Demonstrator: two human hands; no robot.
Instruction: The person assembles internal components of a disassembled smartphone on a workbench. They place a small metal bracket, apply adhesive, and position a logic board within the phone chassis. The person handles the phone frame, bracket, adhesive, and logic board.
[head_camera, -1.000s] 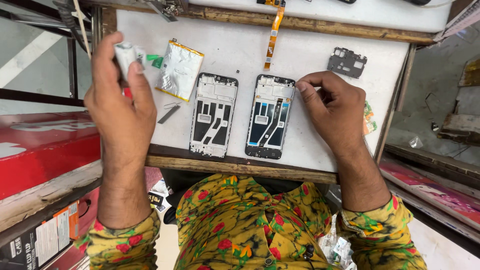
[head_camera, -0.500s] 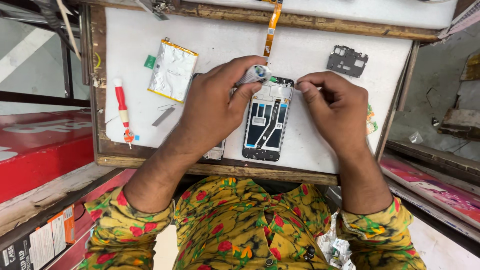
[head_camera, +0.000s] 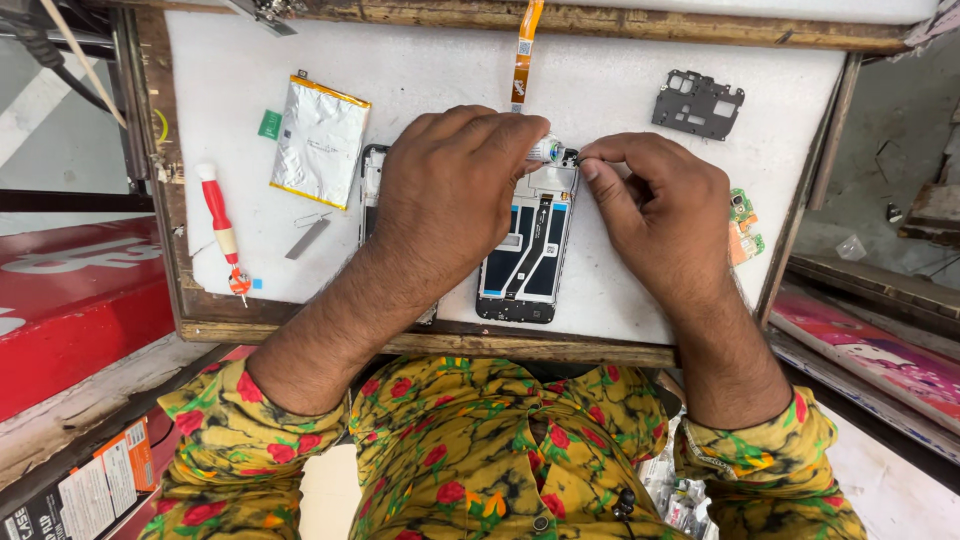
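My left hand (head_camera: 450, 190) lies across the white work board (head_camera: 620, 300), fingers curled tight around a small whitish tube (head_camera: 547, 150) whose tip points at the top edge of the open phone frame (head_camera: 530, 250). That frame lies flat in the middle of the board, its inner side up, right beneath both my hands. My right hand (head_camera: 655, 215) sits just beside it, thumb and forefinger pinched narrow at the frame's upper right corner (whether they grip anything there I cannot tell, it is too small). A second phone frame (head_camera: 372, 190) lies mostly hidden under my left hand. Farther left are a silver battery (head_camera: 318, 140) and a red-handled screwdriver (head_camera: 220, 225), well apart from my fingers. A dark plastic cover (head_camera: 698, 103) rests near the board's far right corner.
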